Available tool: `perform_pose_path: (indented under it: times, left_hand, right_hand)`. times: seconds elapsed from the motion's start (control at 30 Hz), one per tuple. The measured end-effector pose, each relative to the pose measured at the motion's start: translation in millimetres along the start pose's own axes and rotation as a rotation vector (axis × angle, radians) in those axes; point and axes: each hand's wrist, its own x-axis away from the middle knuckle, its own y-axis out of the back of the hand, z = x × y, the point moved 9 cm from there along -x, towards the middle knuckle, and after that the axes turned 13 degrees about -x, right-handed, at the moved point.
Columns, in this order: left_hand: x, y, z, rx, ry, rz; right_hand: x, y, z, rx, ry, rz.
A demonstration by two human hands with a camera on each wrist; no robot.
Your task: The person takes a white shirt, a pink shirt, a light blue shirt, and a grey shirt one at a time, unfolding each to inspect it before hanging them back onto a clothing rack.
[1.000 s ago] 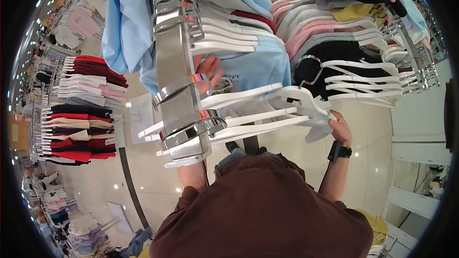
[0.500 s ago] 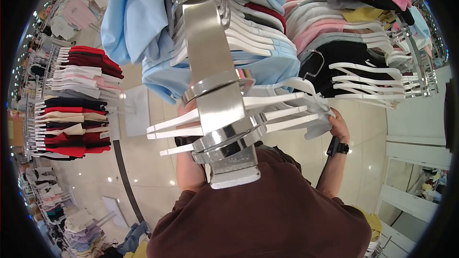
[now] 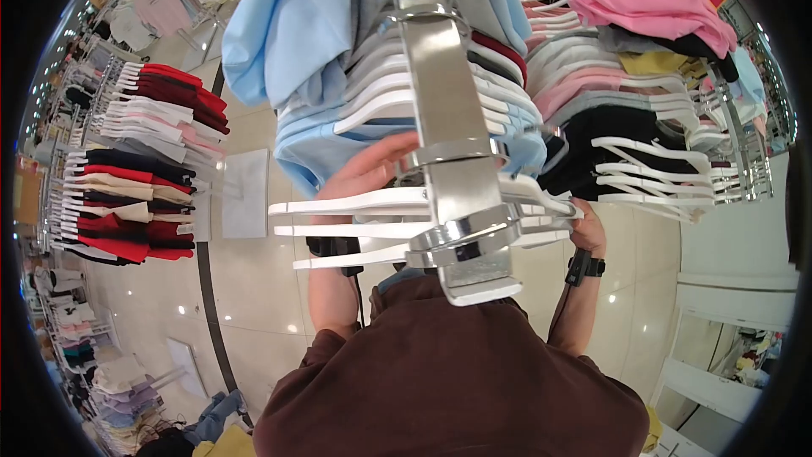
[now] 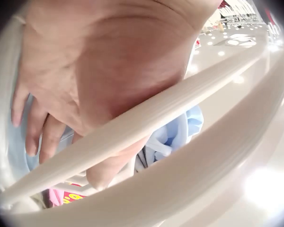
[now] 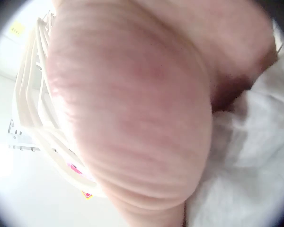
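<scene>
In the head view the left hand (image 3: 368, 171) reaches up behind white hangers (image 3: 347, 205) at the end of a metal rail (image 3: 444, 89), beside light blue garments (image 3: 309, 148). The left wrist view shows that hand (image 4: 109, 61) with its fingers extended against light blue fabric (image 4: 19, 146) and a white hanger bar (image 4: 132, 116) crossing in front of the palm. The right hand (image 3: 589, 228) grips a pale grey garment at the right end of the same hangers. Up close, grey cloth (image 5: 251, 151) lies beside the right hand (image 5: 137, 104), its fingertips hidden.
Right of the rail stands another rack with black garments (image 3: 605, 131), white hangers (image 3: 655, 169) and a pink garment (image 3: 651, 8) on top. Red, white and black clothes (image 3: 127, 228) hang on a rack at the left. White shelving (image 3: 719, 313) is at the lower right.
The rail has shifted rightward and its end has tilted in the head view. The left hand, hidden behind the rail half a second ago, shows left of it. The right hand stays at the grey garment.
</scene>
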Motion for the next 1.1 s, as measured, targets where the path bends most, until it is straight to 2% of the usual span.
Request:
perform_pose_path:
  times: [0.07, 0.13, 0.2, 0.27, 0.33, 0.4, 0.43, 0.53, 0.7, 0.77, 0.83, 0.87, 0.9, 1.0, 1.03, 1.1]
  left_hand:
    - [19, -26, -40, -0.377, -0.162, 0.029]
    - [36, -16, -40, -0.483, 0.035, -0.007]
    - [54, -2, -43, -0.617, 0.081, 0.024]
    - [76, 20, -31, -0.438, 0.087, 0.026]
    - [101, 27, -32, -0.217, 0.005, 0.013]
    - [110, 18, -39, -0.026, -0.269, 0.056]
    - [110, 21, -37, -0.026, -0.273, 0.052]
    - [111, 31, -26, -0.071, -0.222, -0.015]
    - [111, 50, -17, -0.171, -0.165, -0.162]
    - [106, 41, -24, -0.205, -0.139, -0.13]
    - [99, 28, -33, -0.24, -0.108, -0.093]
    - [101, 25, -30, -0.256, -0.022, -0.131]
    - [100, 26, -26, -0.28, 0.054, -0.164]
    - [91, 27, -16, -0.364, 0.095, -0.108]
    - [94, 34, -11, -0.389, 0.168, -0.137]
    - [93, 37, -15, -0.484, 0.172, -0.149]
  right_hand:
    - [-13, -25, 11, 0.116, -0.023, 0.114]
    - [-18, -61, 22, 0.032, -0.01, 0.177]
    - [-20, -81, 27, 0.045, 0.014, 0.145]
    - [-24, -91, 28, -0.022, 0.039, 0.125]
    - [-32, -114, 34, -0.015, 0.046, 0.188]
    - [-37, -120, 36, -0.001, 0.035, 0.158]
    - [-42, -125, 38, 0.001, 0.031, 0.162]
    - [-50, -132, 36, 0.045, -0.042, 0.194]
    - [-60, -81, 18, 0.008, -0.041, 0.081]
    - [-62, -66, 16, 0.004, 0.013, -0.026]
    - [-81, -57, 13, -0.006, -0.003, -0.007]
    - [-85, -55, 9, -0.016, -0.053, 0.017]
    - [-90, -60, 12, 0.0, -0.023, -0.064]
    - [-97, -88, 18, -0.052, 0.005, -0.029]
    - [-100, -80, 15, -0.05, -0.003, 0.005]
    - [-102, -76, 12, -0.054, -0.031, 0.067]
